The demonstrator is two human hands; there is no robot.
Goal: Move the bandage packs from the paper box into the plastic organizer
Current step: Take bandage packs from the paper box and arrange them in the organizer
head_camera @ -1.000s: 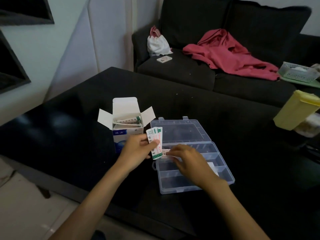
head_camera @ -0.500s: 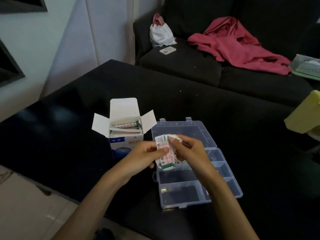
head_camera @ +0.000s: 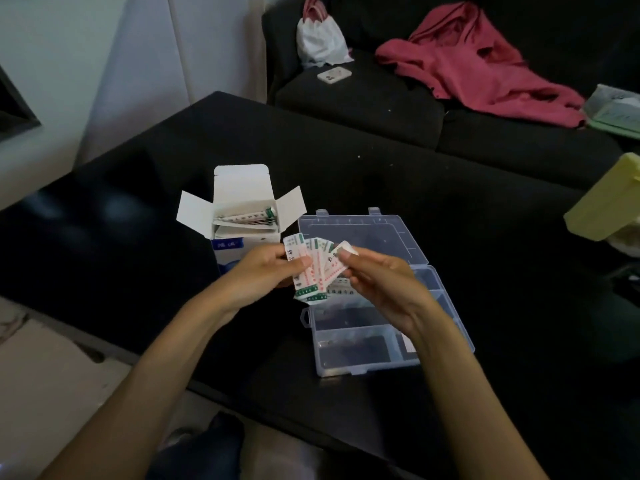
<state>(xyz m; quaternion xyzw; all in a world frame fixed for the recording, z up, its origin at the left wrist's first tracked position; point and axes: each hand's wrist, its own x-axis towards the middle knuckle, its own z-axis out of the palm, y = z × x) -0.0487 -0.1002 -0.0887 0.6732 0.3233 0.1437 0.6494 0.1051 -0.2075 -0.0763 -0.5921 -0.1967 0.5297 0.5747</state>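
Both your hands, left [head_camera: 263, 271] and right [head_camera: 377, 282], pinch fanned bandage packs [head_camera: 311, 268] over the glossy black worktop [head_camera: 450, 216]; dark sofa [head_camera: 363, 95] behind.

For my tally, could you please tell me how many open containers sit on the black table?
2: the white paper box, flaps open, left, and the clear plastic organizer, lid back, right beside it. Others may be hidden.

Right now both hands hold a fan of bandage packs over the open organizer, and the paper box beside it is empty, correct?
Not quite. The head view shows the paper box still has bandage packs inside. The rest holds: left hand and right hand hold the fanned bandage packs over the open plastic organizer.
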